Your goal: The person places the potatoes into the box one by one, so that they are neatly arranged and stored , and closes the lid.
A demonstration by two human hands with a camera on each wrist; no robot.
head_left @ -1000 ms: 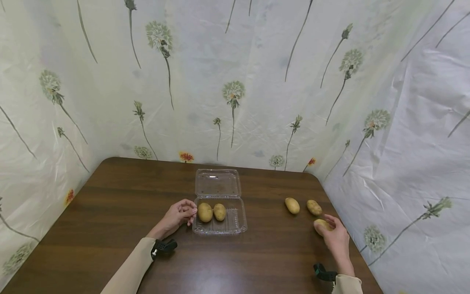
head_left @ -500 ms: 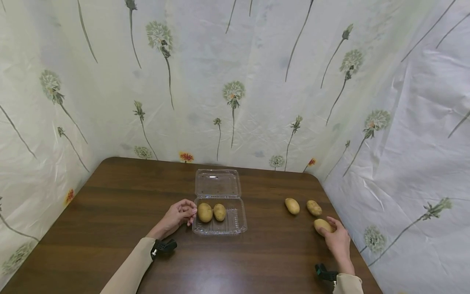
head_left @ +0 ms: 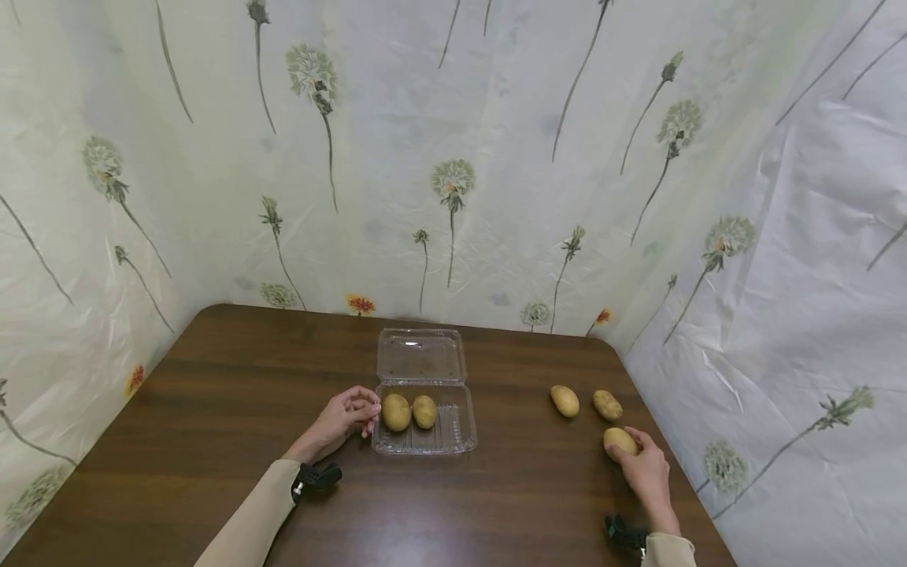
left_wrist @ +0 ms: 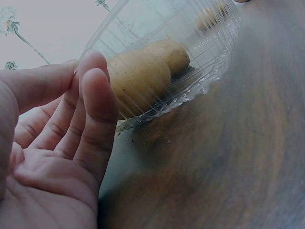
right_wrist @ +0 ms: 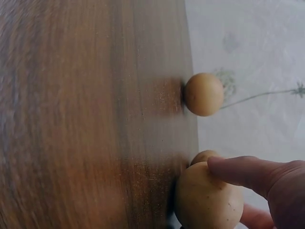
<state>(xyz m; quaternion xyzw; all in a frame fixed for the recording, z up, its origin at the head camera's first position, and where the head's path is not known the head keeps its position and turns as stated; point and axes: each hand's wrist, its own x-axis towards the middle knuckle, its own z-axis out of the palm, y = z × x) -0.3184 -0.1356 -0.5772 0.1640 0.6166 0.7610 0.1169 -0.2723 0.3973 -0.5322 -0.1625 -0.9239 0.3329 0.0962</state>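
A clear plastic clamshell container lies on the table with its lid folded back. Two potatoes sit inside it, a larger potato at the left and a smaller potato beside it. My left hand pinches the container's left rim between thumb and fingertips, as the left wrist view shows up close. Over at the table's right side, my right hand grips a yellow potato; in the right wrist view the thumb lies across this potato. Whether it touches the tabletop is unclear.
Beyond my right hand, two loose potatoes rest on the table: a smooth potato and a rougher, spotted potato nearer the right edge. The dark wooden table meets a floral curtain at the back and sides.
My right hand, fingers around the potato, has shifted slightly left. The left hand and the container stay in place.
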